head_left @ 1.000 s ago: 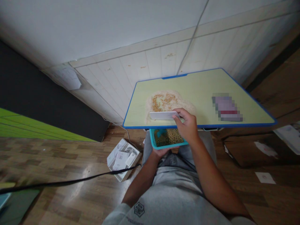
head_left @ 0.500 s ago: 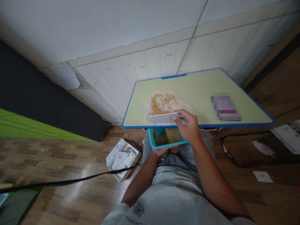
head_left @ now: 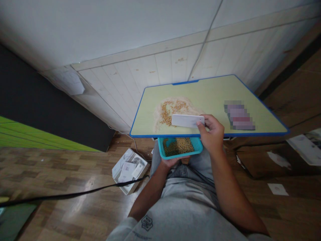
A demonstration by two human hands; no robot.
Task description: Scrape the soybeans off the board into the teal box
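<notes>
My right hand (head_left: 212,132) grips a flat white card-like scraper (head_left: 185,120) by its right end, above the front part of the table. Just beyond the scraper lie loose yellow beans (head_left: 166,113), ringed by pale fine grains (head_left: 158,122). Below the table's front edge, my left hand (head_left: 173,162) holds a turquoise tray (head_left: 199,147) from underneath; most of its fingers are hidden. Inside the tray are yellowish beans (head_left: 185,144) and darker green ones (head_left: 170,148) to their left.
The small pale-green table (head_left: 213,90) has a blue rim. A pixelated flat object (head_left: 239,115) lies on its right side. On the floor at left stands an open white box (head_left: 130,170), with a black strap (head_left: 87,192) nearby. A brown box (head_left: 263,160) sits at right.
My right hand has moved right with the scraper, uncovering more of the tray's right end. My left hand and the tray have stayed nearly in place.
</notes>
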